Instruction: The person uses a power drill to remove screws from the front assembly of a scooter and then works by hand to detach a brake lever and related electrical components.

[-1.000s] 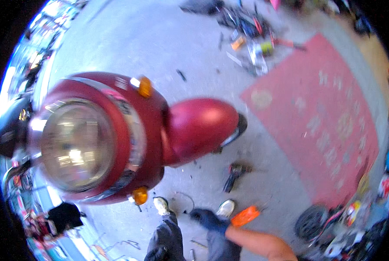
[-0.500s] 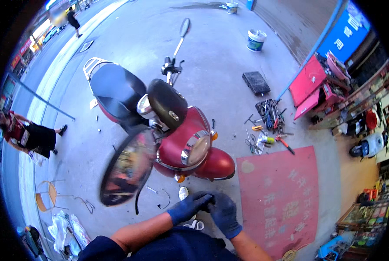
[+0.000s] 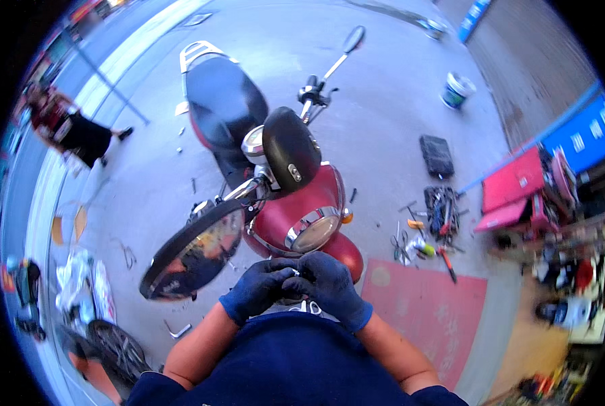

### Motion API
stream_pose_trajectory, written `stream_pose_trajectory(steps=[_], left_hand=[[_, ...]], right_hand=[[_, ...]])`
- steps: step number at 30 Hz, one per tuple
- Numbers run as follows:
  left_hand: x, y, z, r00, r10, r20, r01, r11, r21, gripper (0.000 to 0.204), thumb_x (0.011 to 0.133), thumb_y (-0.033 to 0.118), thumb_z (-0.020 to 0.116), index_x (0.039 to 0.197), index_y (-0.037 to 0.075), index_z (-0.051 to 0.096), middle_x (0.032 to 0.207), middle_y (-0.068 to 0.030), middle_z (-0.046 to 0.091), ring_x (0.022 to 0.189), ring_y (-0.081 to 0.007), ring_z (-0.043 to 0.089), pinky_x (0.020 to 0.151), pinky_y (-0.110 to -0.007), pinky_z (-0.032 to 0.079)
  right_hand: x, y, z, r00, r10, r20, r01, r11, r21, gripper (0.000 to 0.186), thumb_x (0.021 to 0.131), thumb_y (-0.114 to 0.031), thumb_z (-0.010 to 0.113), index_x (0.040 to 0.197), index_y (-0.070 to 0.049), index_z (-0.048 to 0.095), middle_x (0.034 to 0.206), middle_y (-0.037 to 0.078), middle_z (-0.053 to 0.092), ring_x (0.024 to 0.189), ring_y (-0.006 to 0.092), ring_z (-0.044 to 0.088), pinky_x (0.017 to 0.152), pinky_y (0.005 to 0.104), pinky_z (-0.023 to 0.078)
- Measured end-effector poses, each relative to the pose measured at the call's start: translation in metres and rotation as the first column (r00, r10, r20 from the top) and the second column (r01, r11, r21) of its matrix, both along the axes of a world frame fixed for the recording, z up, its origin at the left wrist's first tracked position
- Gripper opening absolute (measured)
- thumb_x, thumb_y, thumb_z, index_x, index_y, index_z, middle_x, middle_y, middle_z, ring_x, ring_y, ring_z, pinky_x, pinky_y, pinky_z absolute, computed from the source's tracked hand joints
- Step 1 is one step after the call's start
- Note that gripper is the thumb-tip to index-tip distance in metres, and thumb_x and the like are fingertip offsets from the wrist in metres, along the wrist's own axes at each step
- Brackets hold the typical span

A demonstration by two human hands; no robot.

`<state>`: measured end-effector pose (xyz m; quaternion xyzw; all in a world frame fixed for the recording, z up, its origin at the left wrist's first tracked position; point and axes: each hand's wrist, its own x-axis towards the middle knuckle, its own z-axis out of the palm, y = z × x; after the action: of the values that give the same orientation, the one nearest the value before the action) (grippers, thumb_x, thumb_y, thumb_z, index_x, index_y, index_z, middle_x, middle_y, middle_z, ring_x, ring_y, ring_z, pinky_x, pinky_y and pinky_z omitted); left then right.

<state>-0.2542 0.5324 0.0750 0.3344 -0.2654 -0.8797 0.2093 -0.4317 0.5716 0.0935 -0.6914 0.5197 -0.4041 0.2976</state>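
My left hand (image 3: pixel 255 291) and my right hand (image 3: pixel 333 291), both in dark blue gloves, meet in front of my body, fingers closed around a small silvery part (image 3: pixel 295 273), mostly hidden by the gloves. Just beyond them stands a red scooter (image 3: pixel 289 206) with a chrome-rimmed round headlight (image 3: pixel 314 232), a black seat (image 3: pixel 222 91) and chrome handlebars. A large dark-rimmed mirror (image 3: pixel 194 250) on it angles toward me, left of my hands. The scooter's red front mudguard (image 3: pixel 348 258) shows past my right hand.
A person (image 3: pixel 72 128) in red top and black skirt is at the left. To the right are a bucket (image 3: pixel 458 91), black case (image 3: pixel 436 155), scattered tools (image 3: pixel 443 213), red cabinet (image 3: pixel 512 179) and red floor mat (image 3: pixel 411 325). A wheel (image 3: pixel 116 345) shows at lower left.
From a close downward look at the headlight, the view has swung wider. Both gloved hands came into view together and have risen in the picture, now closed around the small part.
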Motion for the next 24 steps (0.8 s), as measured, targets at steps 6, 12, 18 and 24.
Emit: stream_pose_trajectory(steps=[6,12,18,24], left_hand=[[-0.04,0.021,0.029,0.925,0.311,0.217,-0.273,0.943,-0.191,0.029,0.091,0.012,0.052,0.117,-0.001,0.056,0.095,-0.0091,0.064,0.074,-0.0127,0.061,0.062,-0.024,0.05],[-0.043,0.023,0.031,0.775,0.602,0.19,-0.544,0.79,-0.283,0.028,0.094,0.011,0.052,0.118,-0.003,0.055,0.098,-0.0112,0.064,0.079,-0.0139,0.062,0.069,-0.026,0.053],[-0.037,0.009,0.026,0.787,0.594,0.167,-0.548,0.798,-0.251,0.029,0.091,0.013,0.055,0.117,-0.002,0.056,0.103,-0.0127,0.063,0.086,-0.0181,0.064,0.077,-0.031,0.055],[-0.033,-0.003,0.017,0.83,0.552,0.073,-0.542,0.831,-0.122,0.031,0.093,0.012,0.052,0.121,-0.002,0.054,0.107,-0.0125,0.062,0.091,-0.0178,0.063,0.079,-0.03,0.053]], right_hand=[[-0.025,-0.019,-0.001,0.888,-0.015,0.459,-0.134,0.947,0.291,0.021,0.082,-0.018,0.068,0.087,-0.002,0.055,0.071,0.009,0.056,0.063,0.0168,0.056,0.058,0.0316,0.046],[-0.032,-0.031,0.019,0.788,-0.018,0.615,-0.323,0.839,0.438,0.018,0.082,-0.011,0.068,0.095,-0.001,0.061,0.081,0.008,0.063,0.068,0.0125,0.059,0.063,0.0265,0.049],[-0.021,-0.035,0.001,0.934,0.134,0.332,-0.198,0.966,0.165,0.02,0.083,-0.01,0.068,0.098,-0.001,0.059,0.084,0.01,0.065,0.077,0.0137,0.064,0.068,0.0283,0.05],[-0.018,-0.05,0.003,0.973,0.232,-0.015,-0.232,0.969,-0.08,0.018,0.079,-0.008,0.067,0.094,-0.003,0.058,0.086,0.014,0.061,0.08,0.0298,0.061,0.071,0.0374,0.048]])
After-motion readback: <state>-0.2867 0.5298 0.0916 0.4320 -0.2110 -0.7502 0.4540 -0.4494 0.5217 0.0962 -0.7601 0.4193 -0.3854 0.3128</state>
